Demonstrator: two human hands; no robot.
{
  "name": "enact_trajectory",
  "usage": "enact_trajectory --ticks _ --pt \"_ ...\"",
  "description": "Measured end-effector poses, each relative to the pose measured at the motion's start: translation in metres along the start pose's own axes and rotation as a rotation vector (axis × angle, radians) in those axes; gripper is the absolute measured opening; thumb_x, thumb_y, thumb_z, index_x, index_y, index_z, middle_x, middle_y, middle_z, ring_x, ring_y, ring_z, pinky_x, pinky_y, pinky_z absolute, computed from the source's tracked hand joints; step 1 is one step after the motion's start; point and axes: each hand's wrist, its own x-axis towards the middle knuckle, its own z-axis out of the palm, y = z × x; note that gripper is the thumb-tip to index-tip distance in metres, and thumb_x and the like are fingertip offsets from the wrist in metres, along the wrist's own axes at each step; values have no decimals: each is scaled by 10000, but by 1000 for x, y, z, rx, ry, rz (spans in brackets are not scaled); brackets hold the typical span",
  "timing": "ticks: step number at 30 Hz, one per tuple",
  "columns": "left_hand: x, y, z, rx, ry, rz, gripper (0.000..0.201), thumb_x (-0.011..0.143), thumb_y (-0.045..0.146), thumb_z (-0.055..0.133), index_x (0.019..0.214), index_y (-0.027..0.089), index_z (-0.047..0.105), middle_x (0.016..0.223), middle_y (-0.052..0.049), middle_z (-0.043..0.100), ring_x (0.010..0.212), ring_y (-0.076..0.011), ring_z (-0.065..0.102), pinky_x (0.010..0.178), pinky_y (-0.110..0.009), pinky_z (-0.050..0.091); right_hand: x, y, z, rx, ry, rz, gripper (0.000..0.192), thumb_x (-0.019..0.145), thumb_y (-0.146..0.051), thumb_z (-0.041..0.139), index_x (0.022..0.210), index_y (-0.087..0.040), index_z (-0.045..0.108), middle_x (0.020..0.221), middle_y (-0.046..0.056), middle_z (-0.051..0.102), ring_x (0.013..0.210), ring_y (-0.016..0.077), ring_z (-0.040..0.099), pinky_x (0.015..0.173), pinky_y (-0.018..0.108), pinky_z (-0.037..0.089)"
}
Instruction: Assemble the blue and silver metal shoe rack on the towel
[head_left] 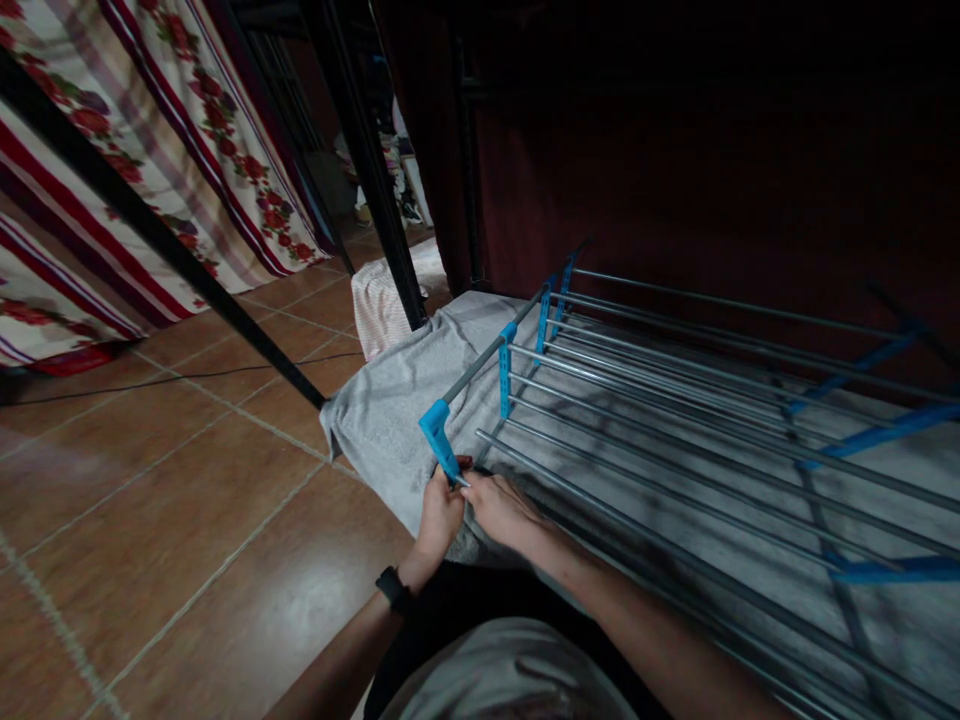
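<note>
left hand (444, 512) gripping blue bracket (437, 430), right hand (501, 508) pinching rod tip (463, 482); back rods (735, 301) sitting slotted, front rod (540, 467) poking free.

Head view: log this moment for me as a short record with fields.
left hand: gripping the lower end of the blue corner bracket
right hand: beside the left, fingers at that same end; exact grip hidden
rack: metal rods, blue brackets
loose end: front rod, left tip unattached
under rack: grey cloth
left wrist: dark watch
floor: brown tiles
</note>
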Motion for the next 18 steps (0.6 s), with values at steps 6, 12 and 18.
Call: enact_trajectory --ticks 6,12,18 --pt "4 -2 -5 -34 -59 -35 374 662 157 583 1026 182 661 1055 -99 729 1042 -278 665 1004 -460 488 -33 -11 8 -193 256 -35 464 1020 -224 372 1470 -123 421 1283 156 640 1191 275 575 957 398 496" --pt "-5 13 -32 -93 -214 -151 641 659 195 647 1294 212 557 1338 -122 636 1290 -309 558 1146 -492 380 -99 13 16 -200 409 9 533 952 -75 362 1469 -165 453 1486 108 498 1340 251 444 1144 404 354" --pt "1 45 -40 -86 -230 -129 588 766 371 726 1322 265 569 1358 -85 626 1305 -347 527 1152 -547 352 -95 34 2 -112 335 369 429 1032 -289 351 1384 -119 527 1313 159 642 1231 283 581 1063 442 431"
